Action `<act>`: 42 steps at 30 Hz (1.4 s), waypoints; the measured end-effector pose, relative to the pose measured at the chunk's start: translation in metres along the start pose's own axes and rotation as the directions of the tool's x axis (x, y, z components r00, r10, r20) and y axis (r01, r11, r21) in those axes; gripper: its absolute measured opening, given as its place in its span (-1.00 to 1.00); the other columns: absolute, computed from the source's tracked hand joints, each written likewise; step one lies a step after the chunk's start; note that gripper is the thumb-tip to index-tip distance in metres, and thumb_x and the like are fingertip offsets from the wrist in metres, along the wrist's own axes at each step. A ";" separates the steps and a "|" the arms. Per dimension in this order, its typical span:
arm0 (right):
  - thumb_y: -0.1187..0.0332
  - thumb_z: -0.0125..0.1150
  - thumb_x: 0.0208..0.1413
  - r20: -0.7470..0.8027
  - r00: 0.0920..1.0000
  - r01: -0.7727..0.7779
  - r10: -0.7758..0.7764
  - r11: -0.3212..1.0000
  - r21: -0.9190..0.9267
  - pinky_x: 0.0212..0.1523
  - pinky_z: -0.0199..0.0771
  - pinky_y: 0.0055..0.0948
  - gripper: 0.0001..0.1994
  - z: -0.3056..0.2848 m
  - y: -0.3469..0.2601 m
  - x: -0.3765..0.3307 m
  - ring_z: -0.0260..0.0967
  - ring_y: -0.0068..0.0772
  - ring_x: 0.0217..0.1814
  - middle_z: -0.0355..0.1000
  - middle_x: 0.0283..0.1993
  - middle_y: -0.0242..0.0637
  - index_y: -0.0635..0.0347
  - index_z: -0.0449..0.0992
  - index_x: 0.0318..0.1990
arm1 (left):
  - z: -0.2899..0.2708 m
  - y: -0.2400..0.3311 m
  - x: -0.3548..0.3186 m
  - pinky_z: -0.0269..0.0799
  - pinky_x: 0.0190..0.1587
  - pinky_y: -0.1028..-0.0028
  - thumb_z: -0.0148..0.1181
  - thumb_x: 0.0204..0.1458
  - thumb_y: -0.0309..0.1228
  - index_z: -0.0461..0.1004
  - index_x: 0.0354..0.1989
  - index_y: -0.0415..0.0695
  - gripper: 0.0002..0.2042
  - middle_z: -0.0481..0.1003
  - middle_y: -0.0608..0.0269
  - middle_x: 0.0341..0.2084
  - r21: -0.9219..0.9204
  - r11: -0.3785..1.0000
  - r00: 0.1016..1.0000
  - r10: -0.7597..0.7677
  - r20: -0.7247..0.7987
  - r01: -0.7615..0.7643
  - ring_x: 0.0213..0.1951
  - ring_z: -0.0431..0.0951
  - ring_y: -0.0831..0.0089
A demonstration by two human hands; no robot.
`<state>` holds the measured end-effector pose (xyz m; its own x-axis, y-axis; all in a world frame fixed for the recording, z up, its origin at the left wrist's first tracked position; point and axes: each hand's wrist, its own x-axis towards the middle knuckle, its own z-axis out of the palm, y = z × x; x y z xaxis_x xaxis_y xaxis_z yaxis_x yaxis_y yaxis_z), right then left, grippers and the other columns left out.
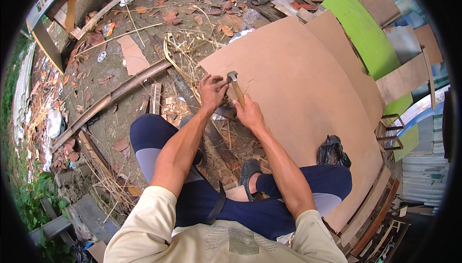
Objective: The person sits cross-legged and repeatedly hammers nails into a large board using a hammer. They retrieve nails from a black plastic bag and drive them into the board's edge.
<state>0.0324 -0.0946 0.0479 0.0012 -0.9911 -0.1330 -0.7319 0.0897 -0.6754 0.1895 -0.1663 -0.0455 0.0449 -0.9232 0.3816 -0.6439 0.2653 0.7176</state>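
My right hand (250,112) grips the wooden handle of a hammer (237,91). The hammer's metal head is up beside the fingertips of my left hand (211,92). Those left fingers are pinched together at the left edge of a large flat brown board (293,70); what they hold, if anything, is too small to make out. Beneath my hands the board's near-left edge runs past a dark wooden beam (219,140) on the ground. I sit low with my knees apart, and the board extends under my right leg.
A black plastic bag (332,151) lies on the board near my right knee. Green panels (361,32) and wood sheets stand at the right. Across the left ground runs a long rusty metal bar (113,94), among dry leaves, straw and litter. A small wooden rack (389,132) is at far right.
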 end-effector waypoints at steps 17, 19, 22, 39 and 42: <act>0.18 0.17 0.26 -0.037 0.999 -0.024 0.026 0.999 0.041 -0.35 0.40 0.05 -0.69 0.000 -0.009 -0.001 0.48 0.31 -0.36 0.46 -0.48 0.18 0.30 0.35 -0.21 | -0.004 0.008 -0.002 0.08 0.30 0.15 0.38 -0.01 -0.23 0.73 -0.27 0.14 -0.86 0.58 0.48 -0.07 0.011 1.000 1.000 0.002 0.011 -0.002 0.26 0.26 0.18; 0.16 0.17 0.25 -0.067 0.998 -0.001 0.009 0.992 0.125 -0.31 0.40 0.13 -0.67 -0.001 -0.010 -0.005 0.46 0.40 -0.30 0.46 -0.45 0.25 0.31 0.33 -0.20 | -0.003 0.007 -0.003 0.06 0.31 0.13 0.36 -0.01 -0.24 0.73 -0.28 0.15 -0.87 0.58 0.46 -0.07 -0.013 1.000 1.000 0.006 0.007 -0.005 0.27 0.25 0.16; 0.16 0.18 0.26 -0.052 0.998 0.021 -0.020 1.000 0.016 -0.34 0.40 0.01 -0.67 0.002 -0.003 -0.001 0.47 0.30 -0.35 0.46 -0.47 0.17 0.32 0.36 -0.21 | -0.001 0.006 -0.002 0.06 0.31 0.13 0.36 -0.01 -0.24 0.73 -0.28 0.16 -0.87 0.58 0.47 -0.08 -0.030 1.000 1.000 0.009 -0.008 -0.009 0.28 0.25 0.15; 0.13 0.16 0.25 -0.028 0.999 -0.023 0.024 0.999 0.049 -0.26 0.41 0.15 -0.65 0.003 -0.006 -0.003 0.46 0.41 -0.25 0.47 -0.40 0.28 0.31 0.34 -0.20 | 0.000 0.001 -0.007 0.05 0.31 0.13 0.33 0.02 -0.19 0.73 -0.26 0.15 -0.84 0.58 0.52 0.00 -0.012 0.999 0.999 -0.040 0.023 0.040 0.32 0.24 0.22; 0.13 0.16 0.26 -0.053 0.998 -0.024 0.027 0.997 0.072 -0.27 0.41 0.14 -0.65 0.001 -0.006 -0.002 0.46 0.39 -0.26 0.48 -0.40 0.26 0.31 0.35 -0.17 | 0.000 0.003 -0.005 0.13 0.29 0.14 0.35 0.00 -0.19 0.73 -0.29 0.10 -0.84 0.58 0.48 0.02 -0.022 0.999 1.000 -0.023 0.014 0.024 0.29 0.28 0.19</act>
<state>0.0370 -0.0926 0.0516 -0.0549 -0.9921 -0.1130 -0.6810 0.1200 -0.7224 0.1873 -0.1604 -0.0450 0.0496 -0.9329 0.3568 -0.6260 0.2493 0.7389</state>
